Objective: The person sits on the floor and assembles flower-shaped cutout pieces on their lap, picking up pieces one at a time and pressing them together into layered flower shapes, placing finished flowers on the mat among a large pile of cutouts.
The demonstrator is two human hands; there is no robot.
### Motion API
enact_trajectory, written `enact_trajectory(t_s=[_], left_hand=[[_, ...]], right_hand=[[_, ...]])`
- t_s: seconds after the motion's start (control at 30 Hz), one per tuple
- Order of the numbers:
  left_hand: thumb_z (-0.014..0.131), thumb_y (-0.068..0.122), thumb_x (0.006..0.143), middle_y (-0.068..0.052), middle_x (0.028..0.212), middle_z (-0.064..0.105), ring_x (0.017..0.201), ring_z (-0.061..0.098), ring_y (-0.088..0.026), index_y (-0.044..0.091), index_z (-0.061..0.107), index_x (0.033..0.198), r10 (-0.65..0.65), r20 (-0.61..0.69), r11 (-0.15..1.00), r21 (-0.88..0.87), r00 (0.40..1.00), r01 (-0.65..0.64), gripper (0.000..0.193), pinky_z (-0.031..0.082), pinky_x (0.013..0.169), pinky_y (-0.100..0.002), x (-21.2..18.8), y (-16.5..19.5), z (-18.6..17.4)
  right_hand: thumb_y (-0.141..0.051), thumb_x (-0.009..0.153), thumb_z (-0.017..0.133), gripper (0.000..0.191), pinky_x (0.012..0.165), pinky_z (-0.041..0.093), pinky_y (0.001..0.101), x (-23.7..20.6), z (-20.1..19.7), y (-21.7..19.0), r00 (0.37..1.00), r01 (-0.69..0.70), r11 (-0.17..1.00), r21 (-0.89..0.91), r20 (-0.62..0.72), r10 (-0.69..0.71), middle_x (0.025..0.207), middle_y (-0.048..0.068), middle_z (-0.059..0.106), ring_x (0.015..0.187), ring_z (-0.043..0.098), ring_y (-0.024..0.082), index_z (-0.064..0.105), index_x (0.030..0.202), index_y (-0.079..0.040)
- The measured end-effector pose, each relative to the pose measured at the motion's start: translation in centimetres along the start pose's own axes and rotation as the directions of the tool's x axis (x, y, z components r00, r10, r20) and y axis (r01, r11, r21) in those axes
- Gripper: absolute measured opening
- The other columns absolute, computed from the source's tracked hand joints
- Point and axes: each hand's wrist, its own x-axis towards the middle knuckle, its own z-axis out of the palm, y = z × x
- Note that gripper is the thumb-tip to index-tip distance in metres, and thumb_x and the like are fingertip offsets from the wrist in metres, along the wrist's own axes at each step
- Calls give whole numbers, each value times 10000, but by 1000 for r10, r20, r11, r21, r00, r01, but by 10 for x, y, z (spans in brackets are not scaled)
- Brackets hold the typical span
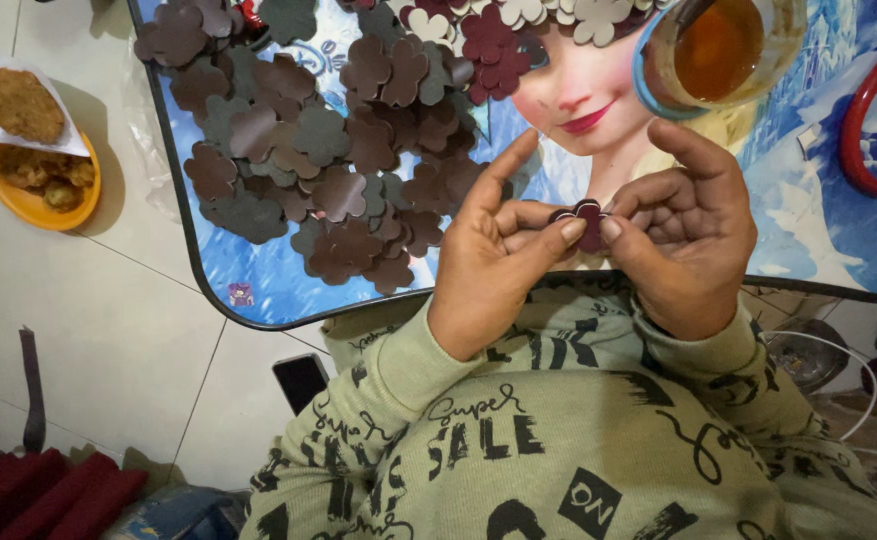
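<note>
i hold one small dark-red flower cutout (pixel 588 216) between both hands, just above the near edge of the worktop (pixel 289 290). my left hand (pixel 494 265) pinches its nine o'clock side with thumb and forefinger, and my right hand (pixel 684 235) pinches its three o'clock side the same way, so both grips are closed narrow on the piece.

it looks thin, flat and very light, likely foam or felt: soft enough to bend, with petals that could crease or tear if pulled apart. i judge the lobes are the best hold, fingertips only, with light pressure.

at ten o'clock from my hands a loose pile of brown and grey flower cutouts (pixel 339 150) spreads over the worktop, with paler ones (pixel 519 12) at twelve o'clock. a glass of amber drink (pixel 719 50) stands at one o'clock, close above my right hand, so there is little room that way. the worktop's dark rim runs just under my wrists. far off at nine o'clock an orange bowl of fried food (pixel 34 180) sits on the floor.
</note>
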Motion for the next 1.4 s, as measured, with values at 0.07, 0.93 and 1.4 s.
enact_trajectory(t_s=[0.07, 0.93, 1.4], left_hand=[[671, -29, 982, -139, 1037, 722, 978, 730, -180, -1, 215, 1665, -1, 6, 1000, -17, 1000, 1, 821, 627, 886, -304, 0, -1, 0], [669, -37, 991, -142, 1084, 713, 979, 721, -174, 25, 243, 1667, 9, 1, 1000, -12, 1000, -9, 802, 625, 871, -296, 2, -1, 2], [647, -7, 1024, -141, 1079, 714, 1005, 717, -170, 21, 226, 1670, 30, 11, 999, -18, 999, -30, 772, 619, 895, -304, 3, -4, 0]], right_hand=[[111, 1023, 684, 644, 799, 552, 194, -1, -2, 2, 1000, 1, 1000, -2, 2, -1, 1015, 133, 672, 863, 654, 93, 367, 1576, 22], [119, 1034, 670, 667, 847, 547, 205, 0, 1, -2, 1000, -8, 1000, -12, 3, 8, 1047, 147, 682, 906, 659, 104, 330, 1599, 23], [119, 1035, 675, 663, 814, 539, 195, 0, 1, -3, 1000, -22, 999, -40, -12, 22, 1024, 138, 681, 870, 647, 94, 343, 1599, 20]])
